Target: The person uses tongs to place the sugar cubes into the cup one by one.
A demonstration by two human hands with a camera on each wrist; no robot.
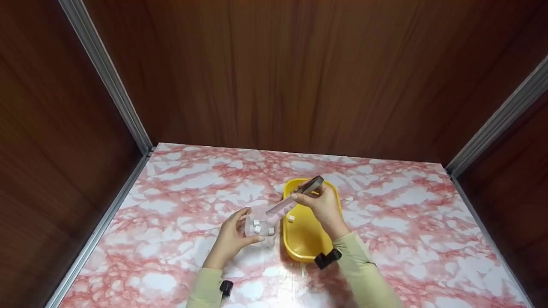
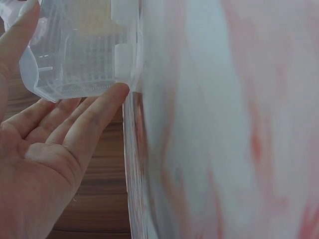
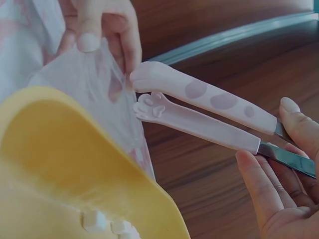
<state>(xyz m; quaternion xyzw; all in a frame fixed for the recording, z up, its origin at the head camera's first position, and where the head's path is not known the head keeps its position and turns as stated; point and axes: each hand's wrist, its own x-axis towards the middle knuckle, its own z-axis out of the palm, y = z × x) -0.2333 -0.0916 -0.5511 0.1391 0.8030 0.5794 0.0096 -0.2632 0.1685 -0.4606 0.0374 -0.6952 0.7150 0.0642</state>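
Note:
A clear plastic box (image 1: 269, 241) with several white cubes (image 1: 256, 223) in it is held by my left hand (image 1: 229, 239), thumb on the near side, fingers on the far side. In the left wrist view the fingers (image 2: 102, 110) touch its ribbed wall. My right hand (image 1: 326, 211) pinches pink paw-tipped tongs (image 3: 199, 94) by their metal part, between thumb and fingers. The tong tips point down-left over the box, slightly apart, and no cube shows between them in the right wrist view.
Right beside the box stands a yellow tray (image 1: 308, 241), under my right hand, with a few white cubes (image 3: 93, 220) inside. The red-and-white marbled table (image 1: 171, 239) is bordered by dark wood panels (image 1: 274, 77) and metal rails (image 1: 107, 72).

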